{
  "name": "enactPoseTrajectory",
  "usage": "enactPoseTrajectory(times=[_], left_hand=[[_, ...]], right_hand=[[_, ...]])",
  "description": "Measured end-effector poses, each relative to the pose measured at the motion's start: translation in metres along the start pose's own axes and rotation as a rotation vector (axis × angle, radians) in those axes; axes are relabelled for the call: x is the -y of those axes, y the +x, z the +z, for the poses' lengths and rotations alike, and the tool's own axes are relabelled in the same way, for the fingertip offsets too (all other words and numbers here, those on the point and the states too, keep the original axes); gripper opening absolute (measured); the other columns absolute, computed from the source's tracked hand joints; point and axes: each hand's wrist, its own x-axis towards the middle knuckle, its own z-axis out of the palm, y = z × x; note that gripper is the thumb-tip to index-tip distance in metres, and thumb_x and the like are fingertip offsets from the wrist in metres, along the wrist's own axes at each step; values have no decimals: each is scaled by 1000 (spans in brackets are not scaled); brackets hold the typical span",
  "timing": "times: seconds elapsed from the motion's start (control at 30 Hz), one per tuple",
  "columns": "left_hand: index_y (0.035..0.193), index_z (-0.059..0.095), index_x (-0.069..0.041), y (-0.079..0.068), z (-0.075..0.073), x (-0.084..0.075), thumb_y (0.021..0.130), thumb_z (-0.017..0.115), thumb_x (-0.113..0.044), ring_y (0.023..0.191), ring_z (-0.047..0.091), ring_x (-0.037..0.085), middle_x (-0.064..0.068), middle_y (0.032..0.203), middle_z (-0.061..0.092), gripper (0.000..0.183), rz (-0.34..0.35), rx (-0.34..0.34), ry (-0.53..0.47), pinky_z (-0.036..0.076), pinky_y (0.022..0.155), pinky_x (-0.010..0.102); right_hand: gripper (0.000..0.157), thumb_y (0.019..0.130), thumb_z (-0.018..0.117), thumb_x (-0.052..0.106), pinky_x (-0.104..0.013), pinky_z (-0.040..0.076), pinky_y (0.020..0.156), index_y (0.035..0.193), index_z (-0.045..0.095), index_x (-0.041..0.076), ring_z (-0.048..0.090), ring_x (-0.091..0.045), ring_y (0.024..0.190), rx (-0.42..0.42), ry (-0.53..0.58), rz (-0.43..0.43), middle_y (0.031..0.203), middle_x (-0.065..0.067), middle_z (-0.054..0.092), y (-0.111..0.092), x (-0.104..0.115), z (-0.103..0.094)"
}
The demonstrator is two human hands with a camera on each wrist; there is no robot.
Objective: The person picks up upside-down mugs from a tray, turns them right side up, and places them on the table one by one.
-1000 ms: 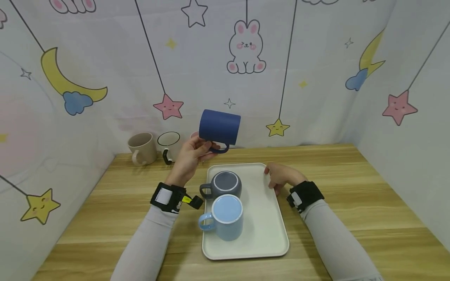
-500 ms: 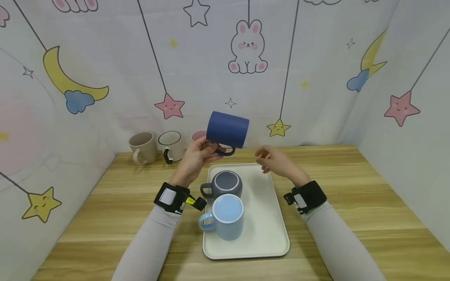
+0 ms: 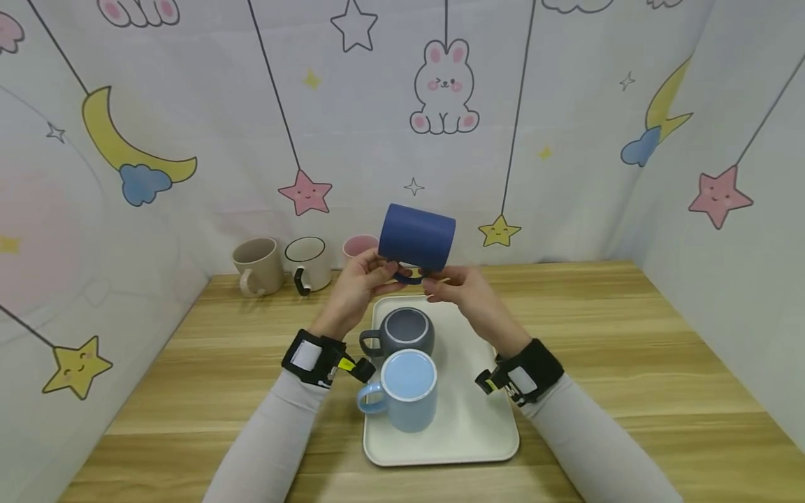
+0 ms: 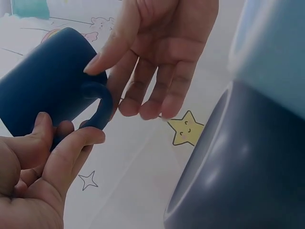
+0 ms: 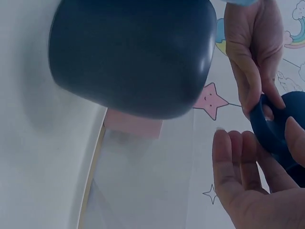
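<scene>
A navy blue mug (image 3: 417,237) is held in the air on its side above the tray's back end, its handle pointing down. My left hand (image 3: 355,286) pinches it at the handle. From the other side, my right hand (image 3: 474,297) takes it by the end near the handle; in the left wrist view its thumb lies on the mug's wall, index finger by the handle, other fingers (image 4: 176,90) extended. Below, a dark grey mug (image 3: 405,335) and a light blue mug (image 3: 410,398) stand upside down on the cream tray (image 3: 474,419), handles to the left.
Along the back of the wooden table (image 3: 629,349) stand a beige mug (image 3: 259,265), a white mug (image 3: 311,264) with black handle and rim, and a pink mug (image 3: 360,246) partly hidden by my left hand. A patterned cloth (image 3: 566,209) hangs close behind the table.
My right hand has left the tray's right edge and moved up and left to the navy mug. My left hand has carried the mug slightly right and down.
</scene>
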Motion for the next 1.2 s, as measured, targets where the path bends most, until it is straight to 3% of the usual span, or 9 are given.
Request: enactPoseTrajectory(times=[0.13, 0.3, 0.6, 0.77, 0.93, 1.1, 1.2], left_hand=[[134, 56, 6, -1, 2, 0, 108, 50, 0, 101, 72, 19, 11, 110, 67, 28, -9, 11, 2, 60, 93, 38], [134, 57, 7, -1, 1, 0, 107, 52, 3, 102, 71, 20, 9, 107, 69, 28, -7, 22, 26, 59, 96, 42], [130, 64, 7, 0, -4, 0, 100, 65, 3, 106, 73, 25, 20, 116, 74, 30, -53, 15, 160, 60, 95, 41], [127, 65, 8, 1, -6, 0, 99, 66, 2, 108, 72, 27, 19, 118, 73, 28, -84, 34, 164, 59, 97, 42], [128, 65, 7, 1, -10, -1, 101, 65, -1, 111, 72, 28, 17, 120, 72, 29, -114, 85, 176, 59, 98, 42], [133, 65, 1, 1, -22, -2, 102, 66, -6, 116, 70, 31, 18, 126, 70, 32, -127, 142, 335, 58, 99, 43], [135, 65, -1, 0, -32, 4, 103, 65, -11, 117, 69, 32, 18, 128, 69, 34, -159, 108, 479, 59, 98, 42]], right_hand=[[30, 100, 67, 4, -40, 59, 95, 126, 68, -11, 68, -28, 104, -99, 39, -70, 122, -22, 70, 0, -5, 10], [28, 99, 67, 0, -35, 61, 91, 124, 68, -13, 66, -43, 112, -189, 53, -143, 122, -28, 69, -2, -8, 16], [31, 101, 66, 1, -39, 61, 93, 129, 67, -11, 73, -21, 101, -205, 113, -157, 120, -26, 70, -4, -7, 16], [32, 102, 65, 3, -39, 61, 92, 131, 65, -12, 73, -22, 102, -204, 166, -180, 119, -27, 70, -3, -8, 17], [32, 101, 63, -1, -42, 61, 90, 130, 63, -15, 73, -20, 97, -204, 264, -172, 104, -16, 72, -3, -7, 18], [31, 101, 63, -4, -40, 62, 88, 128, 61, -19, 72, -18, 92, -216, 280, -151, 96, -7, 71, -2, -10, 15], [29, 100, 63, -6, -39, 63, 86, 126, 62, -20, 73, -17, 91, -235, 274, -152, 95, -7, 71, -2, -11, 14]])
